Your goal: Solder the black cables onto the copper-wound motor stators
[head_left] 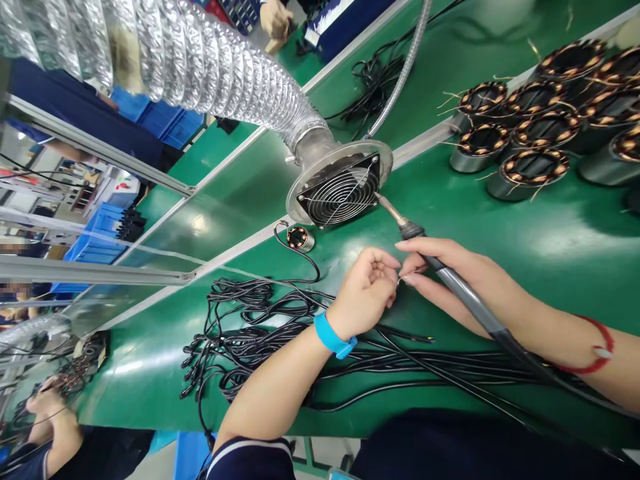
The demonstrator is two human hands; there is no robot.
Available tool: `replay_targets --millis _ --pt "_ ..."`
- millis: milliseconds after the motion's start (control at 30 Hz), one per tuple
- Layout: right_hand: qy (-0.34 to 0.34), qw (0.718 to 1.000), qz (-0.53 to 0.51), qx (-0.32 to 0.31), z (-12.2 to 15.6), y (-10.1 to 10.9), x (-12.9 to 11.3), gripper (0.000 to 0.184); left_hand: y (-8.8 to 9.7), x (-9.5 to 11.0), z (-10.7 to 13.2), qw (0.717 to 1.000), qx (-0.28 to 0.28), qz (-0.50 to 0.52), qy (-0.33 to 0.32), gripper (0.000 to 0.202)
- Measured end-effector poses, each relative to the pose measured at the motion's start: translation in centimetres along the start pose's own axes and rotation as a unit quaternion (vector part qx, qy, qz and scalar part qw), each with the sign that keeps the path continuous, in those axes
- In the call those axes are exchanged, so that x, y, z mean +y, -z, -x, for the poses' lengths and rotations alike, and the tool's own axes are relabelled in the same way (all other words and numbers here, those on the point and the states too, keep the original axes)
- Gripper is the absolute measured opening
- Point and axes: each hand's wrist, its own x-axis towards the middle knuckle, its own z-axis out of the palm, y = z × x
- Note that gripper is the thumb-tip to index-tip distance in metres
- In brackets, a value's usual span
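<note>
My right hand (440, 277) is closed around a soldering iron (417, 235), whose metal tip points up toward the fume extractor fan (340, 190). My left hand (367, 290), with a blue wristband, is curled in a pinch on a thin wire end between the two hands, just left of my right fingertips. Both hands hover over a bundle of black cables (280, 333) lying on the green worktop (550, 247). A single small wound stator (299, 237) with a black lead sits left of the fan.
Several copper-wound stators (530, 130) stand at the back right. A silver flexible duct (210, 60) runs from the fan to the upper left. More black cables (375, 77) lie on the far belt. Another person's hand (276, 20) is at the top, another's (47, 403) at lower left.
</note>
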Motion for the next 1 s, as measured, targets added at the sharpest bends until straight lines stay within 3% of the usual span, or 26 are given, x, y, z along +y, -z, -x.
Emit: replay_targets --millis 167,267,333,433,500,567,667,833,900,1000 --pt "0.091 0.992 0.071 -0.044 -1.4 2.1 -0.2 0.030 0.9 0.9 0.3 0.980 -0.048 -0.172 -0.081 0.014" --pt "0.114 0.977 0.172 -0.059 -2.3 5.1 0.6 0.030 1.5 1.1 0.1 0.955 -0.068 -0.284 -0.051 0.020" --pt "0.090 0.953 0.286 -0.045 -2.7 7.3 1.7 0.031 1.7 0.8 -0.2 0.942 -0.059 -0.330 0.000 0.023" --pt "-0.005 0.895 0.444 -0.037 -3.0 10.4 4.1 0.047 1.7 0.2 -0.7 0.940 -0.048 -0.335 0.034 0.024" --pt "-0.051 0.869 0.490 -0.051 -3.0 11.8 5.5 0.060 1.5 0.0 -0.9 0.953 -0.053 -0.295 0.047 0.022" --pt "-0.063 0.862 0.498 -0.065 -3.1 12.3 6.4 0.065 1.4 -0.1 -0.9 0.969 -0.050 -0.230 0.078 0.019" --pt "-0.024 0.865 0.495 -0.081 -2.9 11.4 5.9 0.063 1.0 0.2 -1.0 0.986 -0.011 -0.129 0.109 0.020" --pt "0.136 0.887 0.431 -0.089 -2.0 7.2 1.8 0.048 1.0 1.3 -1.2 0.987 0.094 -0.020 0.126 0.023" --pt "0.179 0.902 0.379 -0.100 -1.6 5.5 0.0 0.038 1.2 1.5 -1.3 0.984 0.096 0.001 0.150 0.025" --pt "0.192 0.922 0.320 -0.106 -1.4 3.8 -1.7 0.023 1.6 1.6 -1.2 0.985 0.054 -0.005 0.165 0.037"
